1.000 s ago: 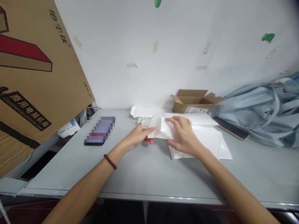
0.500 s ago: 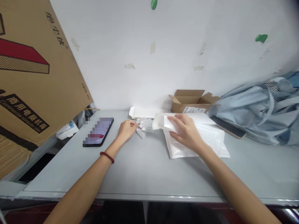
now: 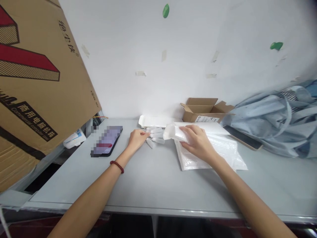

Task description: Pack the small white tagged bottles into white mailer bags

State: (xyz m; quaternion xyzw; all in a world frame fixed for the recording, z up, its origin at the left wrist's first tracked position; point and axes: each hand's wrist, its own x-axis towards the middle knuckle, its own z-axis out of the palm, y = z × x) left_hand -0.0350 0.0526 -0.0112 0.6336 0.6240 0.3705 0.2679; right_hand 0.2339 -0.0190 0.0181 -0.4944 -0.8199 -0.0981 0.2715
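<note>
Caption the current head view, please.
Left hand at small translucent pieces, right hand gripping a white packet above a grey table.

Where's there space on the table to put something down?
Bare table lies between the left forearm and right forearm, in front of the white envelopes. More lies in front of the phone, and right, in front of the blue cloth. It's crowded farther back: left hand, white pieces, right hand, packet, envelopes and box sit close together.

- A white wall (image 3: 119,49) stands behind, with scraps of tape (image 3: 164,56) and two green pieces (image 3: 165,11) on it.
- A pale grey table (image 3: 158,185) meets the wall.
- Soft light; the table's front edge (image 3: 195,211) shines.
</note>
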